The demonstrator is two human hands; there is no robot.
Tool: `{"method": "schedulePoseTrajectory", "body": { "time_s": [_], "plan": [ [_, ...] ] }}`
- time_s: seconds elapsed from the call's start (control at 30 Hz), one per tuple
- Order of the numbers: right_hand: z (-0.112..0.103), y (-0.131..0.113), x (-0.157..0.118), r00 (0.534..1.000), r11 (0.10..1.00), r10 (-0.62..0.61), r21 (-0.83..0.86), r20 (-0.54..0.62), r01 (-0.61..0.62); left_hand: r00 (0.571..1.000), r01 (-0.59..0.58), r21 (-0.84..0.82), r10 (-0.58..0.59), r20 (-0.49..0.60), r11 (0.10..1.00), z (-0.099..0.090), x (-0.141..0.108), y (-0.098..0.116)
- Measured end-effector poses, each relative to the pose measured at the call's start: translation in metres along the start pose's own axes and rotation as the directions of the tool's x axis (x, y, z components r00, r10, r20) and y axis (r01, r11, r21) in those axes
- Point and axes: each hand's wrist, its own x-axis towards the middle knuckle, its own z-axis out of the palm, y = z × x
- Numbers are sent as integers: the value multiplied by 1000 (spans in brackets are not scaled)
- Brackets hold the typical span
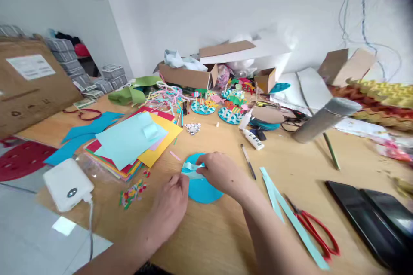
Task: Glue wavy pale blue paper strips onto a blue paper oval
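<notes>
A bright blue paper disc lies on the table in front of me. Across its upper part run pale blue wavy paper strips. My right hand reaches over the disc, thumb and fingers pinched on the right end of a strip. At the disc's left edge, my left hand has its fingers closed at the strip's left end; its fingertips are partly hidden. Right of the disc, long pale blue paper strips lie by red-handled scissors. A pen rests nearer to the disc.
Left are stacked coloured paper sheets, small paper scraps and a white power bank. Behind stand glue bottles, decorated discs and a cardboard box. A grey tube and black phone-like slabs lie right.
</notes>
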Motion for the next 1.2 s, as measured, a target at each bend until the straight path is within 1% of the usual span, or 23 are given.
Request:
{"method": "schedulePoseTrajectory", "body": {
  "time_s": [0.13, 0.23, 0.37, 0.47, 0.6, 0.67, 0.73, 0.83, 0.9, 0.97, 1.03, 1.13, 1.2],
  "plan": [
    [0, 2, 3, 1000, 1000, -11, 10, 15, 11, 999, -27, -22, 28, 36, 999, 2, 2, 3],
    [-2, 2, 1, 1000, 999, -17, 38, 20, 16, 997, -27, -57, 31, 67, 998, -3, 4, 4],
    [-3, 1, -2, 999, 997, -15, 83, 41, 11, 992, 79, -190, -58, 116, 978, -11, 5, -4],
    [-3, -1, -2, 999, 997, -20, 79, 38, 17, 988, 153, -325, -133, 82, 933, -10, 4, -19],
    [-2, -1, -3, 999, 995, -30, 95, 24, 28, 980, 173, -483, -198, -1, 858, -5, 8, -41],
    [-1, 0, -3, 999, 993, -40, 114, 15, 38, 974, 157, -562, -222, -49, 812, -5, 15, -47],
    [-1, 2, -3, 999, 990, -50, 130, 1, 50, 978, 105, -652, -196, -69, 751, -5, 26, -47],
    [0, 4, -3, 998, 983, -61, 170, -27, 65, 994, 37, -777, -105, -37, 628, -1, 42, -37],
    [-1, 6, -2, 998, 978, -55, 198, -43, 62, 995, 23, -839, -93, -33, 544, 4, 50, -28],
    [-3, 10, -2, 998, 973, -41, 227, -51, 52, 992, 15, -870, -114, -47, 492, 8, 54, -21],
    [-4, 17, -3, 998, 962, -28, 271, -48, 40, 987, -8, -878, -137, -84, 479, 10, 56, -18],
    [-2, 37, -7, 1000, 935, -18, 354, -20, 24, 977, -76, -863, -135, -164, 499, 9, 55, -21],
    [3, 55, -13, 1000, 887, -19, 460, -21, 27, 970, -122, -847, -119, -213, 518, 8, 55, -23]
  ]
}}
